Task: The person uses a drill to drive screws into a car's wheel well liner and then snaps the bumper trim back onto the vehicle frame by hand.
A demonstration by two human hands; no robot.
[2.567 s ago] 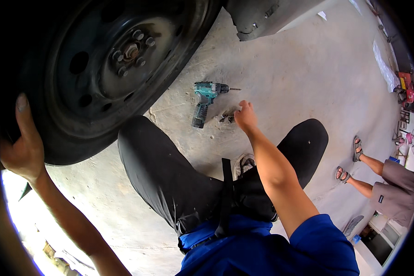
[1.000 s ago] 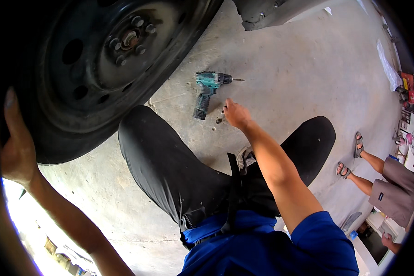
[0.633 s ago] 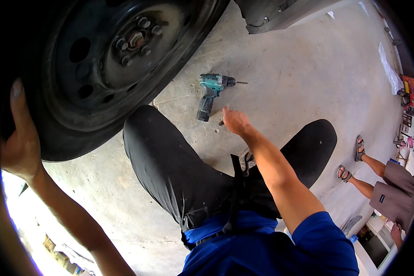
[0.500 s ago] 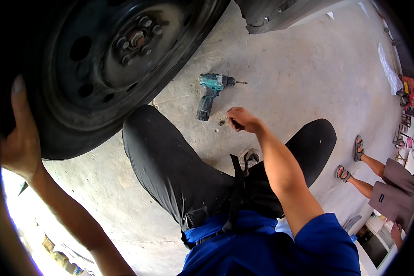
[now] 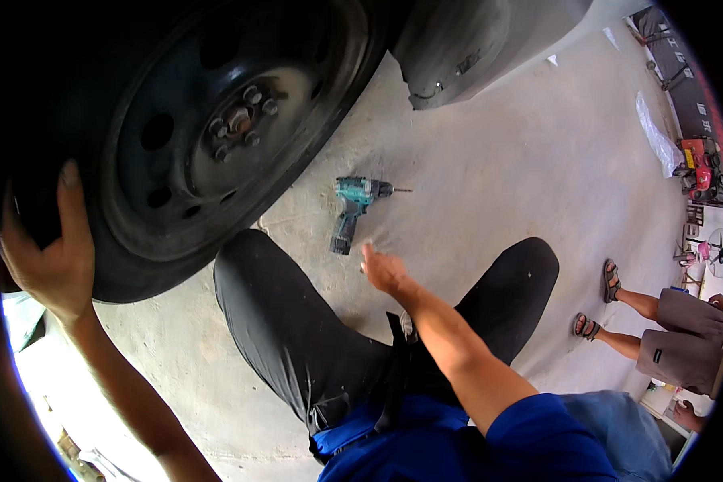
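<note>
The place was a vehicle repair garage: a black steel wheel [image 5: 209, 136] with exposed lug nuts stood over a stained concrete floor [image 5: 490, 161], a teal cordless drill [image 5: 352, 210] lay on it, and red machinery [image 5: 699, 165] sat at the floor's far edge.

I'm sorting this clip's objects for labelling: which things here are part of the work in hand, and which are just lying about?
In the work:
- left hand gripping the black wheel
- right hand, open, beside the teal cordless drill on the concrete floor

Lying about:
- red machine at the far edge
- white plastic sheet
- a seated person's sandalled feet
</note>
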